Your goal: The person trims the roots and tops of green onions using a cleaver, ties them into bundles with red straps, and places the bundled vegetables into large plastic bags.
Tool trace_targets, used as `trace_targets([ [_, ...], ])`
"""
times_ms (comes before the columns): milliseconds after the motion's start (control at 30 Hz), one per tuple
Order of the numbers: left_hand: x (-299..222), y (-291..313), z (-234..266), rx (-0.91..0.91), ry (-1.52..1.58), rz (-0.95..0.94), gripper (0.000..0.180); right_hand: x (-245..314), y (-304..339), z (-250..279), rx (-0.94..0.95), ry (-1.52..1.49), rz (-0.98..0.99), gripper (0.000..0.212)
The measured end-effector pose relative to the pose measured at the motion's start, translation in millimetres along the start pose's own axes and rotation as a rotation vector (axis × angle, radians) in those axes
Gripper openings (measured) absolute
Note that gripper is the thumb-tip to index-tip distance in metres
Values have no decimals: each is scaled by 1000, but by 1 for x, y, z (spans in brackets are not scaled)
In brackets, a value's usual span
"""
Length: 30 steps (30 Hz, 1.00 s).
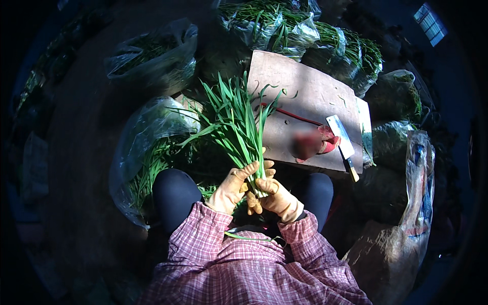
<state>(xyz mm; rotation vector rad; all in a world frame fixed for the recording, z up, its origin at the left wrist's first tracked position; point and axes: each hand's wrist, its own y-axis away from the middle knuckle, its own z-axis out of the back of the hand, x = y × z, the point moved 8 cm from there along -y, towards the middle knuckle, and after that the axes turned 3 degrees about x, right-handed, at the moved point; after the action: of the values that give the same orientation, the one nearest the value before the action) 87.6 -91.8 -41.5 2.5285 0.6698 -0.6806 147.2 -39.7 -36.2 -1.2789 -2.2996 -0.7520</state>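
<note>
Both of my hands wear pale tan gloves and meet in front of my lap. They hold a bunch of garlic chives (238, 124) upright, its long flat green leaves fanning up and left, the pale stem ends low between the hands. My left hand (229, 189) is closed round the stems from the left. My right hand (280, 198) closes on the stem ends from the right. Just beyond lies a board (300, 79). On it are a cleaver (341, 137) with a dark and light handle, and a red object (331, 141), partly blurred, with a red strap.
An open clear plastic bag (140, 132) of greens stands by my left knee, another bag (173, 63) beyond it. Stuffed bags of greens (284, 33) line the board's far side. A crumpled sack (386, 249) lies at the lower right. A loose leaf (249, 237) rests on my lap.
</note>
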Motion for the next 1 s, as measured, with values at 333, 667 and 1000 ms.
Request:
trace_targets([
  [333,17,-15,30,-59,95,-77,34,93,18,21,-795,659,427,32],
  [667,14,-13,52,-351,29,-4,31,75,50,-12,-131,-95,520,17],
  [1000,29,-22,42,-303,36,-84,23,114,-14,4,-740,1701,577,23],
])
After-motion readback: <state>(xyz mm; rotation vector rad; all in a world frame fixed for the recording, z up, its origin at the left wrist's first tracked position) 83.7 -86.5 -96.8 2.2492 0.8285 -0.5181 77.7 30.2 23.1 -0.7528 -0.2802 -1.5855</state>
